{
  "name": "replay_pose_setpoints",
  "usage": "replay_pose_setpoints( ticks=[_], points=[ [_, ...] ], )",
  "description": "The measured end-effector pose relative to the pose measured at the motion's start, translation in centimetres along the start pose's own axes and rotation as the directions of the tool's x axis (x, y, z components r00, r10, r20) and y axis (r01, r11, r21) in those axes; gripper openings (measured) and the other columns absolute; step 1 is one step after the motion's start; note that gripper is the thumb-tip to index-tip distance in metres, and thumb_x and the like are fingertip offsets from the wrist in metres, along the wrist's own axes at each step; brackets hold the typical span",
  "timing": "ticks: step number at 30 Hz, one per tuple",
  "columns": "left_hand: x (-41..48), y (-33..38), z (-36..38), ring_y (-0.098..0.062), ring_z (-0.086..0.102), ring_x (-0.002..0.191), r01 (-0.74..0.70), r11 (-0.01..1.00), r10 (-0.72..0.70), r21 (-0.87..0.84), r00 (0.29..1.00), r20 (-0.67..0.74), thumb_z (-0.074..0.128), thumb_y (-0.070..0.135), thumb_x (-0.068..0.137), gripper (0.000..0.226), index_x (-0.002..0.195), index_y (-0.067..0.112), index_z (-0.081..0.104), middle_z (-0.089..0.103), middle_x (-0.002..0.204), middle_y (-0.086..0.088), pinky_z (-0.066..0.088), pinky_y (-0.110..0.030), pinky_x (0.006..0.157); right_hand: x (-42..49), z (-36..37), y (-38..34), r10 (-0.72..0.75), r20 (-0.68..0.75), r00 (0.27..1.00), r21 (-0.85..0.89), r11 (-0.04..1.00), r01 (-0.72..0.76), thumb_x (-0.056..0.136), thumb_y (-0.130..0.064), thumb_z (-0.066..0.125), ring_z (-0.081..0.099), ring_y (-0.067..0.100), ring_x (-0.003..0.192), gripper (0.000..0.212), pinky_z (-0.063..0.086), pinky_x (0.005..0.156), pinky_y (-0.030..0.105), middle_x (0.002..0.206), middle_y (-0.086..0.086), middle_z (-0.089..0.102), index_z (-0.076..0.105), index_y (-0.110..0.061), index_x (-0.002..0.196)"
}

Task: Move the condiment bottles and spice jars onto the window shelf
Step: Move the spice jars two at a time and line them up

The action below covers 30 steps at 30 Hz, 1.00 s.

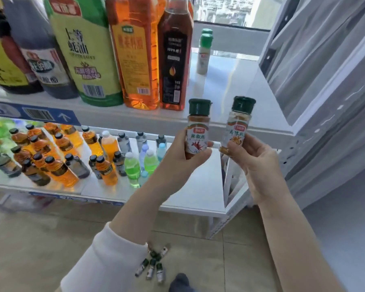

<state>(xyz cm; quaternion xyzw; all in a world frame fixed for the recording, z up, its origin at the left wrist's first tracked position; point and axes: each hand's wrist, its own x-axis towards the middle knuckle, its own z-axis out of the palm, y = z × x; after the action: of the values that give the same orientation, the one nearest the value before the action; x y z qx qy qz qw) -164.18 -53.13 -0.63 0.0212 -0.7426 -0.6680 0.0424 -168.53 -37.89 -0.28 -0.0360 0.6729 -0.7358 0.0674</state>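
My left hand [182, 153] grips a chili powder spice jar [198, 125] with a dark green cap, upright, just in front of the white window shelf [226, 87]. Beside it, my right hand [254, 160] holds a second spice jar [239, 123] with a green cap and yellow-orange powder, tilted slightly right. Two green-capped white spice jars [204, 52] stand at the back of the shelf by the window. Large condiment bottles fill the shelf's left part: an oyster sauce bottle [84, 51], an orange cooking wine bottle [135, 53], and a dark-labelled bottle [174, 57]. Several more spice jars [153, 265] lie on the floor.
A lower shelf [194, 186] holds several small orange, green and dark drink bottles [61, 157] on its left. A sheer curtain [329, 81] hangs at the right. Tiled floor [40, 232] lies below, with a dark shoe [180, 282] near the jars.
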Motion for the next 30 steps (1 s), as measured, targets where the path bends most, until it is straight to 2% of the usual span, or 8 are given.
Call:
replay_pose_setpoints(
  ticks=[4, 7, 12, 16, 19, 23, 27, 30],
  points=[
    [3.9, 0.6, 0.1, 0.007, 0.059, 0.091, 0.001, 1.000, -0.002, -0.019, 1.000, -0.024, 0.059, 0.017, 0.088, 0.034, 0.117, 0.029, 0.045, 0.065, 0.105, 0.013, 0.048, -0.013, 0.083, 4.8, -0.2, -1.3, -0.033, 0.045, 0.998, -0.004, 0.999, 0.033, 0.065, -0.024, 0.071, 0.069, 0.015, 0.094, 0.043, 0.054, 0.082, 0.024, 0.100, -0.002, 0.072, 0.064, -0.018, 0.107],
    [6.0, 0.7, 0.0, 0.007, 0.060, 0.091, -0.002, 0.999, 0.001, -0.052, 0.999, -0.034, 0.059, 0.014, 0.088, 0.035, 0.120, 0.023, 0.046, 0.066, 0.101, 0.015, 0.047, -0.010, 0.079, 8.1, -0.1, -2.2, -0.064, 0.081, 0.995, -0.020, 0.998, 0.066, 0.070, -0.013, 0.071, 0.070, 0.015, 0.087, 0.032, 0.054, 0.075, 0.019, 0.094, -0.003, 0.073, 0.064, -0.019, 0.101],
    [8.6, 0.6, 0.2, 0.003, 0.062, 0.090, 0.000, 0.997, -0.005, -0.082, 0.998, -0.057, 0.059, 0.012, 0.087, 0.036, 0.119, 0.021, 0.046, 0.067, 0.096, 0.013, 0.050, -0.016, 0.081, 13.9, 0.7, -3.3, -0.106, 0.100, 0.989, -0.140, 0.983, 0.119, 0.077, -0.003, 0.070, 0.070, 0.022, 0.084, 0.038, 0.056, 0.078, 0.026, 0.100, 0.010, 0.070, 0.059, -0.005, 0.114],
    [9.9, 0.6, 0.1, -0.001, 0.063, 0.091, -0.002, 0.997, -0.002, -0.079, 0.999, -0.052, 0.059, 0.012, 0.087, 0.034, 0.114, 0.028, 0.047, 0.069, 0.093, 0.018, 0.050, -0.018, 0.082, 18.9, 2.3, -3.5, -0.135, 0.129, 0.982, -0.281, 0.945, 0.167, 0.075, -0.006, 0.074, 0.065, 0.021, 0.097, 0.046, 0.055, 0.084, 0.031, 0.108, 0.007, 0.066, 0.054, -0.004, 0.116],
    [10.3, 0.7, 0.0, 0.000, 0.062, 0.093, -0.005, 0.997, 0.002, -0.072, 0.999, -0.049, 0.059, 0.013, 0.087, 0.033, 0.112, 0.031, 0.047, 0.068, 0.095, 0.019, 0.049, -0.019, 0.085, 21.9, 3.9, -3.6, -0.148, 0.138, 0.979, -0.388, 0.902, 0.191, 0.075, -0.012, 0.074, 0.059, 0.013, 0.095, 0.046, 0.052, 0.080, 0.024, 0.107, 0.000, 0.060, 0.051, -0.008, 0.114],
    [10.6, 0.8, 0.0, 0.001, 0.062, 0.094, 0.006, 0.996, -0.009, -0.085, 0.999, -0.042, 0.060, 0.015, 0.086, 0.036, 0.116, 0.028, 0.046, 0.068, 0.098, 0.020, 0.049, -0.017, 0.083, 24.4, 5.2, -3.4, -0.133, 0.160, 0.978, -0.433, 0.881, 0.191, 0.079, -0.013, 0.071, 0.055, 0.011, 0.092, 0.042, 0.044, 0.070, 0.013, 0.106, -0.001, 0.057, 0.050, -0.008, 0.115],
    [10.8, 0.9, 0.0, 0.001, 0.061, 0.094, 0.008, 0.996, -0.010, -0.090, 1.000, -0.027, 0.060, 0.018, 0.085, 0.037, 0.116, 0.029, 0.045, 0.066, 0.100, 0.020, 0.049, -0.016, 0.082, 25.7, 5.7, -2.5, -0.159, 0.134, 0.978, -0.476, 0.855, 0.204, 0.075, -0.017, 0.075, 0.056, 0.012, 0.095, 0.044, 0.043, 0.075, 0.016, 0.107, -0.002, 0.060, 0.053, -0.011, 0.113],
    [10.7, 1.0, -0.1, 0.001, 0.061, 0.096, 0.007, 0.995, -0.008, -0.096, 1.000, -0.015, 0.060, 0.027, 0.080, 0.039, 0.116, 0.031, 0.045, 0.066, 0.102, 0.021, 0.049, -0.019, 0.086, 26.1, 5.9, -2.2, -0.139, 0.124, 0.982, -0.452, 0.874, 0.181, 0.073, -0.015, 0.077, 0.059, 0.011, 0.093, 0.044, 0.041, 0.066, 0.012, 0.105, -0.001, 0.063, 0.055, -0.013, 0.111]
  ],
)
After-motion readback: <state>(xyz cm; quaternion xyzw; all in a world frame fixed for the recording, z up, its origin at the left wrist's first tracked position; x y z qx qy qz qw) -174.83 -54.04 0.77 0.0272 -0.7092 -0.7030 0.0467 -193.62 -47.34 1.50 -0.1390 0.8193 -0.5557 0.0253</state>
